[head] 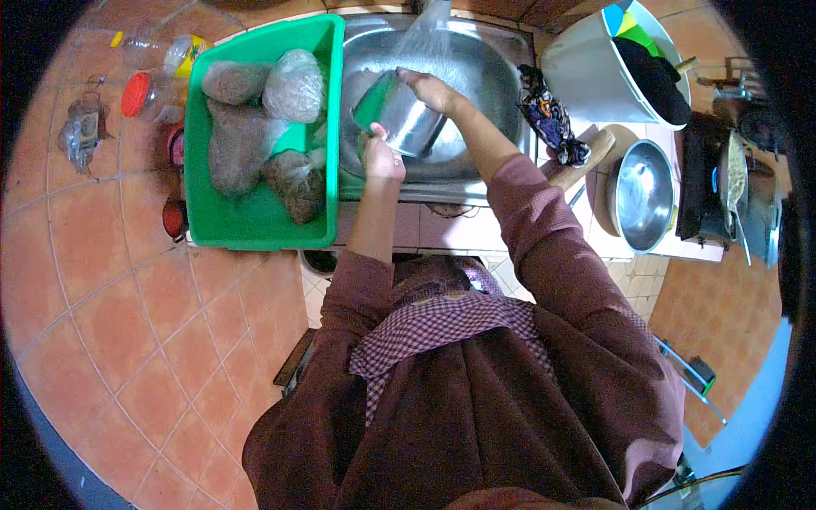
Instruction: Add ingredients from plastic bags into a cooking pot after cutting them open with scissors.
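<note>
Over the stainless steel sink (491, 150), a shiny metal pot (414, 131) is held tilted, its mouth turned to the left. My left hand (382, 156) grips it near the lower side of the mouth. On the far side, my right hand (430, 92) has its fingers at the rim. Water (427, 29) streams down from the faucet just beyond my right hand. Green shows on the pot's side by the mouth, perhaps a reflection. The pot's inside is hidden from view.
Left of the sink stands a green plastic basin (255, 241) with several filled plastic bags (293, 86). To the right are a crumpled patterned cloth (551, 118), a wooden handle (590, 156), a steel bowl (645, 194), a white bucket (574, 76) and a pan (736, 175) over a blue flame.
</note>
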`<state>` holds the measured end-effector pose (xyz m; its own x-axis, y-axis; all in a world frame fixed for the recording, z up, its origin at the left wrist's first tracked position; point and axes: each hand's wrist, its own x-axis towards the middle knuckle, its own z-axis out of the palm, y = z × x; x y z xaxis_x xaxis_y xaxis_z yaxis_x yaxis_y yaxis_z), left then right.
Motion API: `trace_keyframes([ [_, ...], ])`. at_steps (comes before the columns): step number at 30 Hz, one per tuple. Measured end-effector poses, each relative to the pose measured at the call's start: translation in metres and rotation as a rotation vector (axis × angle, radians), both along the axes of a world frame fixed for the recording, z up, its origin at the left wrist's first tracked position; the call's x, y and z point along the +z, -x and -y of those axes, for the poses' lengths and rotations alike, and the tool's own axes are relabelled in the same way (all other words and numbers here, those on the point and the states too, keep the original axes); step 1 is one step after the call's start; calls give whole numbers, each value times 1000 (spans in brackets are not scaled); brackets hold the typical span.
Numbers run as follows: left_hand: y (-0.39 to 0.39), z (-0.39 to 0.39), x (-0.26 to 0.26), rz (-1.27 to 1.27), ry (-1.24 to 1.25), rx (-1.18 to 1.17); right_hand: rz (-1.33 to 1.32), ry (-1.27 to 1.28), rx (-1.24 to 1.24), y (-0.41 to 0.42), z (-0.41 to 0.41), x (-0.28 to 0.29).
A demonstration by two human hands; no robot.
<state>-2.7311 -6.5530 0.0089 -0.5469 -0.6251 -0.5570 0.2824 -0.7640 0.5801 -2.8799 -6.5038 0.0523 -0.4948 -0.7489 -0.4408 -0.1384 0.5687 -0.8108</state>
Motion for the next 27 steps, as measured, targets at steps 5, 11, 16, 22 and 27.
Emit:
trace_keyframes([
  [5,7,8,19,164,66,48,-338,121,-87,-25,-11,-26],
  [11,4,20,5,250,158,-10,-205,-113,-293,-34,5,11],
  [16,1,16,29,243,56,-21,-108,-63,-413,0,9,2],
  [22,12,11,22,231,56,33,-261,-140,-391,5,13,-15],
  [27,9,20,12,180,35,55,-410,27,-139,-27,-13,-6],
])
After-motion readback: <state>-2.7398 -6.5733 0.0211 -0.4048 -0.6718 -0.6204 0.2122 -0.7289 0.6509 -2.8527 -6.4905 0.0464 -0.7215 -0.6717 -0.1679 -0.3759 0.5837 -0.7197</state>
